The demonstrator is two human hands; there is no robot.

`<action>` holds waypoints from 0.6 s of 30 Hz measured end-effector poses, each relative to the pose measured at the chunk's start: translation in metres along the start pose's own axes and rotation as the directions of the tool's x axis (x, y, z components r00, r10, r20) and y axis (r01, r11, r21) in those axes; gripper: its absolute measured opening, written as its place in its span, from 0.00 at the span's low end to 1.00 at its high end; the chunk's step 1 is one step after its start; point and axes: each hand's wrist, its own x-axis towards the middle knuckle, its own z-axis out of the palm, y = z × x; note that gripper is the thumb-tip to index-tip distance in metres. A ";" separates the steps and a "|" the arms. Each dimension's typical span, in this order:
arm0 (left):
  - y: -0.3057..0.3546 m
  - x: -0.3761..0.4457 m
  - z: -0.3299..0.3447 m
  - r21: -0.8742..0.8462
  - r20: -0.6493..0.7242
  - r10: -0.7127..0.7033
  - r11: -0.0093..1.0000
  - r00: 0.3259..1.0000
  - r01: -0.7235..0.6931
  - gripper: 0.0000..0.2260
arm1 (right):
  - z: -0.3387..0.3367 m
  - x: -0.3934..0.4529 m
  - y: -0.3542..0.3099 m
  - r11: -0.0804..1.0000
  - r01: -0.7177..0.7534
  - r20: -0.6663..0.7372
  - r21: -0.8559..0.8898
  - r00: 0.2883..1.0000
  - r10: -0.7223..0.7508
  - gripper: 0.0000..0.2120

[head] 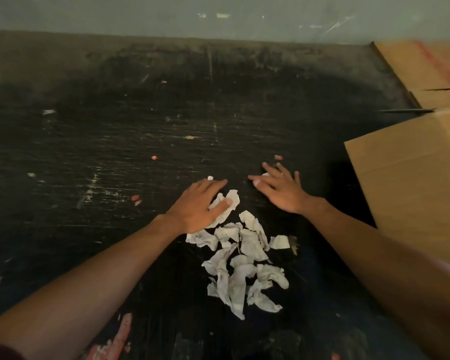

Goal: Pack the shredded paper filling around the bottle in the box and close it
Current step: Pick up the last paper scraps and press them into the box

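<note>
— Hands first: where are they?
— Left hand (202, 203) lies flat, fingers spread, on the top scraps of the shredded paper (242, 266) heaped at 6 o'clock. Right hand (278, 187) is spread too, just beyond it.
— Box?
— Cardboard box (413, 183) at 3 o'clock, on the black table (115, 126); its inside isn't visible.

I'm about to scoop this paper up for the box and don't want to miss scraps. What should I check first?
1. Shredded paper gathered in one pile: ok.
2. Left hand on the pile's far end: ok.
3. Right hand free, open: ok.
4. Stray scrap beyond the left hand: not ok.
5. Box near the right hand: ok.
6. Bottle in the box: cannot tell.
</note>
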 end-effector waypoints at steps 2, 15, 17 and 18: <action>0.010 -0.017 0.001 0.065 0.090 0.079 0.994 0.993 -0.085 0.36 | 0.010 -0.024 -0.009 0.997 0.076 0.017 0.003 0.997 -0.076 0.24; 0.014 -0.087 0.063 0.414 0.274 0.198 0.859 0.941 -0.301 0.63 | 0.082 -0.150 -0.035 0.930 0.291 0.068 -0.226 0.957 -0.283 0.62; 0.011 -0.094 0.072 0.412 0.205 0.226 0.863 0.952 -0.293 0.58 | 0.099 -0.158 -0.038 0.912 0.316 0.028 -0.260 0.947 -0.321 0.61; 0.010 -0.097 0.075 0.398 0.167 0.243 0.870 0.956 -0.291 0.55 | 0.105 -0.161 -0.039 0.906 0.324 0.015 -0.273 0.943 -0.332 0.60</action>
